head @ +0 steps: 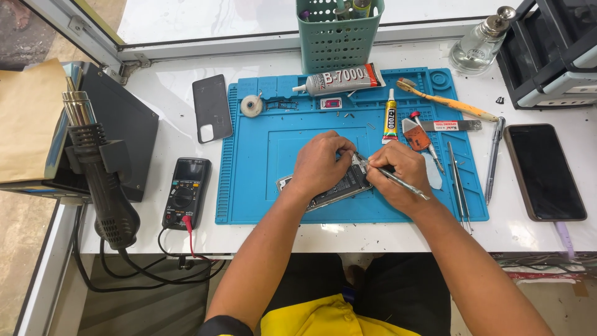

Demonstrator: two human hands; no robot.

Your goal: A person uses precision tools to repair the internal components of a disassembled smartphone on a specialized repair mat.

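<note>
**Mia:** What are the two hands doing?

**Ben:** The left hand (318, 163) lies on top of an open phone (333, 188) and presses it down, so it does not slide. The phone lies on the blue mat (255, 186), in the middle of the bench (174, 81), a bit nearer the front edge.

**Mia:** And the other one?

**Ben:** The right hand (401, 174) is pinched shut on thin metal tweezers (388, 174). Their tip points at the top end of the phone, right by the fingers of the left hand. The two hands are very close there, nearly touching.

**Mia:** Why so close?

**Ben:** I think the part is tiny (too small for me to see), so one hand steadies while the other picks.

**Mia:** What else is lying about?

**Ben:** Two glue tubes, a big one (339, 79) and a small one (390, 116), lie toward the back edge of the mat, easy to grab. A toothbrush (448, 99) is at the mat's back right corner. A dark phone (544, 171) rests near the right edge of the bench. A meter (185, 193) and a heat gun (102, 180) sit at the left, out of the way.
</note>
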